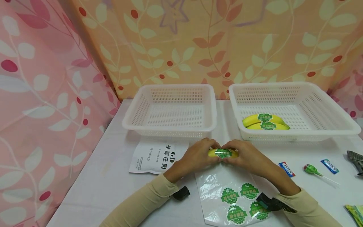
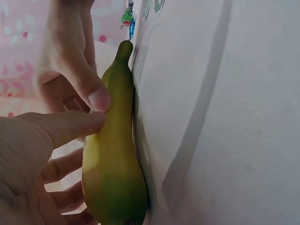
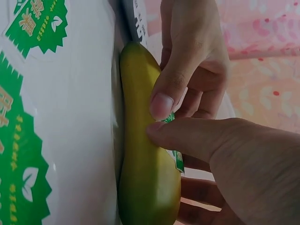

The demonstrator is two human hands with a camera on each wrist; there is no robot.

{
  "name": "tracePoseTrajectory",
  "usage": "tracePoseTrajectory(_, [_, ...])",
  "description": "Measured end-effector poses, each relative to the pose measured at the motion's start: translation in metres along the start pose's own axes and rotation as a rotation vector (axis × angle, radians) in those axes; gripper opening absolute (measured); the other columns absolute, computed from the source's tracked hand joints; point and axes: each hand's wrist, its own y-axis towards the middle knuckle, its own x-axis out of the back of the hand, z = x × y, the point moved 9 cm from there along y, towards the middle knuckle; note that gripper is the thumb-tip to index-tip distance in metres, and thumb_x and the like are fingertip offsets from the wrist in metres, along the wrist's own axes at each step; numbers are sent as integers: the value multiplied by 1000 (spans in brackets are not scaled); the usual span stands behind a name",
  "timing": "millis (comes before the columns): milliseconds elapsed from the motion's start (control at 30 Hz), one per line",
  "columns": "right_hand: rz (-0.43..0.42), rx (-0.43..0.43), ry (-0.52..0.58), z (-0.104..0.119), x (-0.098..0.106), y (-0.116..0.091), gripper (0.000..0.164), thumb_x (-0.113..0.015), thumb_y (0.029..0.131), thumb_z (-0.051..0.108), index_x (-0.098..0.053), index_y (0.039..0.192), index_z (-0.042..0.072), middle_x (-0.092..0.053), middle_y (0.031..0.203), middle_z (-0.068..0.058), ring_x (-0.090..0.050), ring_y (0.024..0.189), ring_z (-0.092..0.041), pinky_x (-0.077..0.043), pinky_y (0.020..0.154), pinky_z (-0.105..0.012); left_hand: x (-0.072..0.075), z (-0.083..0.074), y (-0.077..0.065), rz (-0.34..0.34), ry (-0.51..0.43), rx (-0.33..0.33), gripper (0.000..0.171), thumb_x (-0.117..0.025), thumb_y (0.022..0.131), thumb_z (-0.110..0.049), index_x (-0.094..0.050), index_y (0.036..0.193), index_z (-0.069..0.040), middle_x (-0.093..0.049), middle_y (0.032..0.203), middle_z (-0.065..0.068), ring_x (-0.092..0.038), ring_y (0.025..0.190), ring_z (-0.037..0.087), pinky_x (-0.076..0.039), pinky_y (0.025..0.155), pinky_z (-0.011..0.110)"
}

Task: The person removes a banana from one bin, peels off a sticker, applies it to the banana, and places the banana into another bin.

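A yellow banana [image 1: 211,153] with greenish ends lies crosswise between both hands, close over the white table. My left hand [image 1: 198,153] holds its left part, thumb on the near side and fingers round the far side. From the other end, my right hand [image 1: 246,156] holds it the same way, the two thumb tips almost meeting at its middle. A green jagged-edged sticker [image 1: 223,153] sits on the banana's upper face, and the right wrist view shows its edge by the thumbs. Just below the hands lies a sticker sheet [image 1: 211,189] bearing several matching green stickers.
Two white plastic baskets stand at the back; the right basket [image 1: 295,133] holds two stickered bananas [image 1: 265,122], while the left basket [image 1: 170,128] is bare inside. A white pouch [image 1: 150,157] lies left. At right are small blue packets [image 1: 330,166], a lollipop [image 1: 311,169] and a black object [image 1: 355,159].
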Motion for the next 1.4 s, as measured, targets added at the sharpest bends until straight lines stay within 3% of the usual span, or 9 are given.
tracePoseTrajectory(267, [30,20,-22,0,2,-2,43,-88,88,25,-74,123,6,-74,111,0,-61,94,-14,-52,81,-34,1,0,-1,-9,1,10,32,-86,89,-34,-74,116,-22,-68,112,-7,-56,88,5,-42,68,21])
tracePoseTrajectory(467, [91,-19,-59,-1,10,-7,43,-87,89,27,-74,123,5,-73,109,1,-61,92,-13,-54,82,-35,3,4,-1,-12,-107,27,40,-74,98,-48,-73,127,-21,-71,121,-4,-65,100,5,-51,81,24])
tracePoseTrajectory(667, [189,-99,-71,0,39,-24,47,-88,88,32,-73,126,9,-72,111,3,-61,95,-16,-55,78,-31,8,7,-1,-28,-226,54,48,-59,106,-54,-70,136,-17,-71,127,-2,-68,106,8,-55,86,29])
tracePoseTrajectory(767, [198,-147,-101,-7,61,-36,50,-88,86,39,-74,128,15,-73,114,4,-62,100,-17,-54,80,-30,7,6,0,-23,-230,44,48,-58,107,-52,-69,138,-17,-71,128,-1,-69,106,10,-56,87,28])
tracePoseTrajectory(867, [181,-220,-115,-21,82,-48,58,-89,85,43,-73,132,14,-75,118,-3,-64,93,-21,-56,69,-30,6,5,0,-21,-236,35,48,-59,107,-51,-68,139,-16,-71,129,2,-69,107,11,-56,88,28])
tracePoseTrajectory(1000, [148,-291,-110,-39,104,-60,64,-89,85,43,-70,136,10,-73,123,-13,-69,85,-23,-52,55,-30,6,3,-1,-21,-251,10,48,-61,106,-49,-67,141,-16,-68,134,4,-67,111,12,-55,90,28])
tracePoseTrajectory(1167, [113,-301,-148,-50,119,-65,66,-89,85,45,-69,136,9,-72,124,-17,-75,93,-30,-54,66,-28,10,-6,-3,-23,-235,-53,48,-64,105,-48,-64,143,-19,-63,140,5,-66,119,17,-54,93,28])
tracePoseTrajectory(1400, [99,-326,-156,-57,131,-71,67,-87,86,47,-68,137,7,-70,128,-24,-75,95,-32,-54,68,-35,13,-27,-2,12,-293,-141,51,-69,103,-44,-59,148,-23,-55,148,-3,-63,128,20,-54,95,22])
